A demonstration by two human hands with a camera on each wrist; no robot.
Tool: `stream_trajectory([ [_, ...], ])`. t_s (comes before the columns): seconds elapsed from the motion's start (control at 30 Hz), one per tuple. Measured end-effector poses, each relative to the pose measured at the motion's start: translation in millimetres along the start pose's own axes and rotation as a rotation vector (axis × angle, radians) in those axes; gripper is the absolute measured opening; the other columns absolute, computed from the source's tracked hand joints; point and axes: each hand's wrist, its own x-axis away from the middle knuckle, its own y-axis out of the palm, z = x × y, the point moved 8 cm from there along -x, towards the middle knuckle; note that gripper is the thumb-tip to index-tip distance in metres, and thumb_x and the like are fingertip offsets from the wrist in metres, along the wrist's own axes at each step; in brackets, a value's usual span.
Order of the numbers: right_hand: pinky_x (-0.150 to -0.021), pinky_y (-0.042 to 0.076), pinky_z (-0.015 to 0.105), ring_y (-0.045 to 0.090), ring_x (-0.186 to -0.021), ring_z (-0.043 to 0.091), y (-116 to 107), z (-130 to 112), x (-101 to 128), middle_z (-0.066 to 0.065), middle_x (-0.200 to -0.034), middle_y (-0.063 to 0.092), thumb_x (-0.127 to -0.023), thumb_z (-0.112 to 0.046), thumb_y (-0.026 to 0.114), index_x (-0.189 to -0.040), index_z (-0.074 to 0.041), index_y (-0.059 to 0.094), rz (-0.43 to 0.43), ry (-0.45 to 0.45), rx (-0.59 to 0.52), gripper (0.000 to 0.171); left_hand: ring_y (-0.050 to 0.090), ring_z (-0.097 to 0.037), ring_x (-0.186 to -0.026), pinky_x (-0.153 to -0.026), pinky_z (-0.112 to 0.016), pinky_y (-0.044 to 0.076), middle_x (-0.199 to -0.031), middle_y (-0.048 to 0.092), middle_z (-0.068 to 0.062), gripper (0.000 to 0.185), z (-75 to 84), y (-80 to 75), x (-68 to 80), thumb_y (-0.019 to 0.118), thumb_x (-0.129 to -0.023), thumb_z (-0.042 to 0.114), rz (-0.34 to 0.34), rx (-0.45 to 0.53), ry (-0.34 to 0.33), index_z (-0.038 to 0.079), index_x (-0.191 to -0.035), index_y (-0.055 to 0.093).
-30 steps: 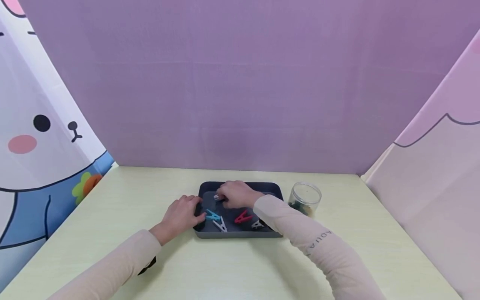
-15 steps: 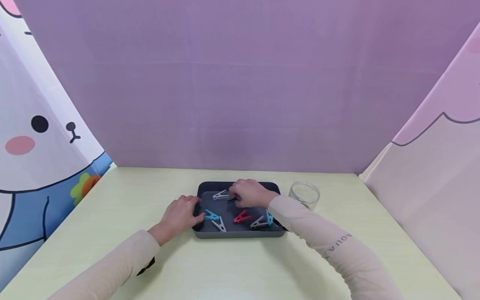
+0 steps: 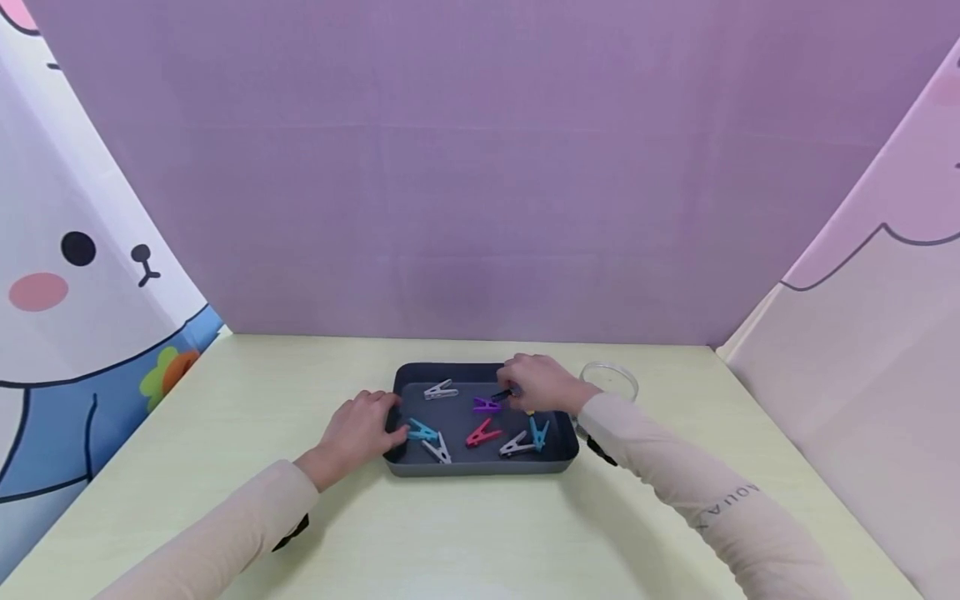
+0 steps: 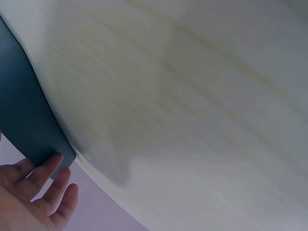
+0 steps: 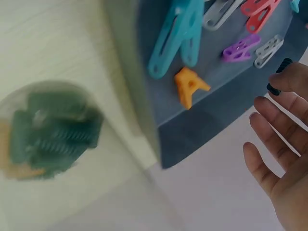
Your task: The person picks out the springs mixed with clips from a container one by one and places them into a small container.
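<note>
My right hand (image 3: 543, 383) is over the right half of a dark grey tray (image 3: 480, 469). It pinches a small dark ridged clip (image 5: 279, 77) between thumb and fingertips. Below and around it in the tray lie a purple clip (image 3: 487, 405), a red clothespin (image 3: 482, 433), a blue clothespin (image 3: 538, 433), a grey one (image 3: 516, 444) and a small orange clip (image 5: 187, 86). The left hand (image 3: 356, 433) holds the tray's left side, its fingers against the outer wall in the left wrist view. Close to its thumb are a blue clothespin (image 3: 422, 430) and a white one (image 3: 437, 448).
Just right of the tray stands a clear round jar (image 3: 611, 379), partly behind the right forearm. Dark green ridged pieces (image 5: 57, 130) and something tan show in it. A whitish clothespin (image 3: 441, 390) lies at the tray's back left. A purple backdrop (image 3: 480, 183) rises behind the table.
My right hand has moved right across the tray, now holding the dark clip. The whitish clothespin, the purple clip and the right-hand blue clothespin have come into view. The left hand stays put.
</note>
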Motion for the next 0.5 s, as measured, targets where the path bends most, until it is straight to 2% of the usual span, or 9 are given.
stream_trajectory([
  [0.5, -0.066, 0.047, 0.033, 0.053, -0.076, 0.013, -28.5, 37.2, 38.3, -0.001, -0.086, 0.062, -0.077, -0.016, 0.069, -0.087, -0.014, 0.065, 0.061, 0.069, -0.001, 0.012, 0.059, -0.027, -0.092, -0.074, -0.041, 0.05, -0.105, 0.065, -0.009, 0.044, 0.4, 0.4, 0.2, 0.065, -0.077, 0.041, 0.01, -0.005, 0.01, 0.008, -0.107, 0.062],
])
